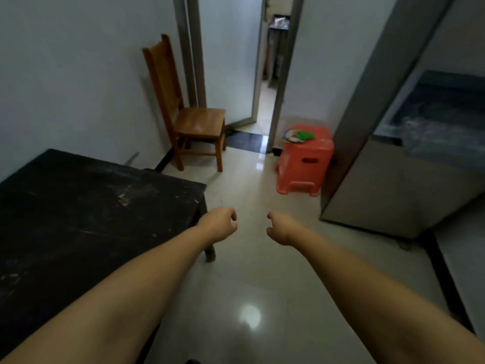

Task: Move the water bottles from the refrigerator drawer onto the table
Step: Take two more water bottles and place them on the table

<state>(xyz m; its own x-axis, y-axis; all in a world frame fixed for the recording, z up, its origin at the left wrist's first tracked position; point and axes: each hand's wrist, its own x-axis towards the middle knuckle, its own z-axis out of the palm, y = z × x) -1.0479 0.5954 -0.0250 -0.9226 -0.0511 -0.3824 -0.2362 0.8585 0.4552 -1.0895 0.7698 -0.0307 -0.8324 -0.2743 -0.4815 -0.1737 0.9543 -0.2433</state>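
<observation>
A dark, scuffed table (78,206) fills the left side of the view, with nothing standing on the part I see. The grey refrigerator (399,185) stands at the right; its upper part shows a dark interior with clear plastic inside. No water bottle can be made out. Both my arms reach forward over the floor. My left hand (219,225) hangs just past the table's right corner with loosely curled fingers and holds nothing. My right hand (280,228) hangs beside it, also loosely curled and empty, left of the refrigerator.
A wooden chair (194,122) stands against the back wall past the table. A red plastic stool (305,158) with a green item on it sits next to the refrigerator. An open doorway (262,88) lies straight ahead across the glossy tiled floor (249,285).
</observation>
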